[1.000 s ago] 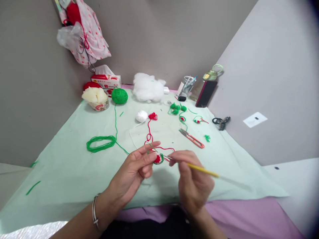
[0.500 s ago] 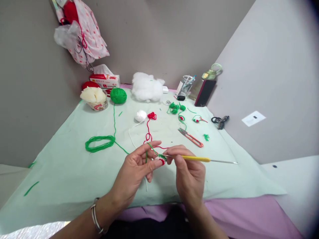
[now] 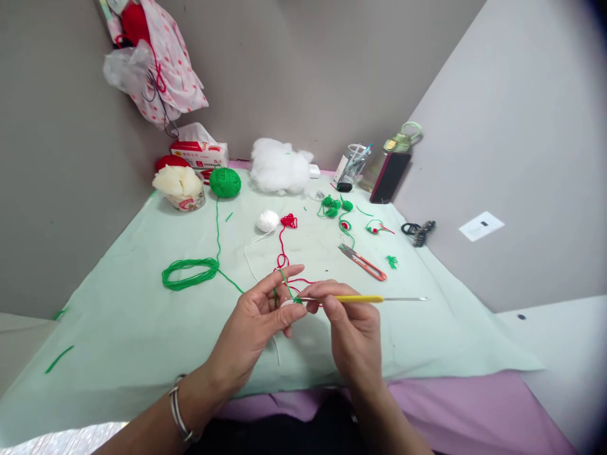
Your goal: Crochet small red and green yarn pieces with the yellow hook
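Between the thumb and fingers of my left hand is a small crochet piece, white and green where it shows; the thumb hides much of it. Green yarn runs from the piece up over my raised left index finger. My right hand grips a crochet hook with a yellow handle, its tip at the piece's green edge. The hook's other metal end points right. A white yarn tail hangs below my left hand, and red yarn lies just behind it.
Behind the hands lie a green yarn ball, a white yarn ball, stuffing and a coil of green yarn. Orange thread snips lie right of centre. A phone leans against a bottle at the back right.
My right hand and the hook have shifted left, closer to my left hand. The crochet piece has turned, and its red part no longer shows.
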Action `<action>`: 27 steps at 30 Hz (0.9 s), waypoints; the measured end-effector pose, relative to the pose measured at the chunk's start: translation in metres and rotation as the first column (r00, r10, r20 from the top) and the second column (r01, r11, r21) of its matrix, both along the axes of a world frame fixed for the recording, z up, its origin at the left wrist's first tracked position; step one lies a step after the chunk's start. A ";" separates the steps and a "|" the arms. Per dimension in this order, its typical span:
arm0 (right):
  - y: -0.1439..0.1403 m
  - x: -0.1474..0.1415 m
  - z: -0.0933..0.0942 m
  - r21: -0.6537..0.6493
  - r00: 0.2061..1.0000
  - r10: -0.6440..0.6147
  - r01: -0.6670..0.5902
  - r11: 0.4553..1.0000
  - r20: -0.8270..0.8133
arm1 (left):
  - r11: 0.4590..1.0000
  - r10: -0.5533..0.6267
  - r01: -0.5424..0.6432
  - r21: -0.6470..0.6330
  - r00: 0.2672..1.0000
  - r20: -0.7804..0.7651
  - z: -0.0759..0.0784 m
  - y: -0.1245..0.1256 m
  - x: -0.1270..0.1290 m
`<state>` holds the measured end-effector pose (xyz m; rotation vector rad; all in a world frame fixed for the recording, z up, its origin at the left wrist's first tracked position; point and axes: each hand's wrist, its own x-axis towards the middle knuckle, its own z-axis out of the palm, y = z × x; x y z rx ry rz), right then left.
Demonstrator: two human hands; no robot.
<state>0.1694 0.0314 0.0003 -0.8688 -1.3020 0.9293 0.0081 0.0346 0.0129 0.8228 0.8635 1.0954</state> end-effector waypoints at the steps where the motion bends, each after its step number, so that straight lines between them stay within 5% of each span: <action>1: -0.001 -0.001 0.000 0.005 1.000 -0.012 0.012 1.000 0.001 | 1.000 0.018 -0.018 0.001 1.000 -0.001 -0.001 0.000 0.000; 5: -0.006 -0.004 -0.003 0.192 0.979 -0.120 0.087 0.977 0.166 | 0.997 0.080 -0.080 -0.023 0.997 0.013 -0.003 -0.003 0.004; 10: -0.009 -0.005 -0.018 0.580 0.811 -0.438 0.155 0.800 0.387 | 0.990 0.014 0.013 -0.139 0.982 0.189 -0.002 -0.007 0.008; 14: -0.006 -0.001 -0.014 0.361 0.929 -0.291 0.196 0.912 0.229 | 0.960 -0.017 0.099 -0.260 0.953 0.301 0.000 -0.003 0.004; 17: -0.003 0.000 -0.004 0.124 0.988 -0.154 0.154 0.980 -0.006 | 0.978 0.025 0.030 -0.207 0.965 0.260 0.002 -0.002 0.003; 20: -0.003 -0.003 0.000 0.070 0.998 -0.064 0.065 0.995 -0.025 | 0.993 0.055 -0.037 -0.108 0.983 0.174 0.003 -0.005 0.007; 23: -0.004 -0.003 -0.002 0.075 0.993 -0.114 0.112 0.991 0.031 | 0.997 0.039 -0.029 -0.078 0.991 0.126 0.003 -0.007 0.009; 27: -0.002 0.001 -0.006 -0.027 0.994 -0.062 0.060 0.998 -0.088 | 0.997 0.033 -0.025 -0.074 0.995 0.097 0.004 -0.005 0.006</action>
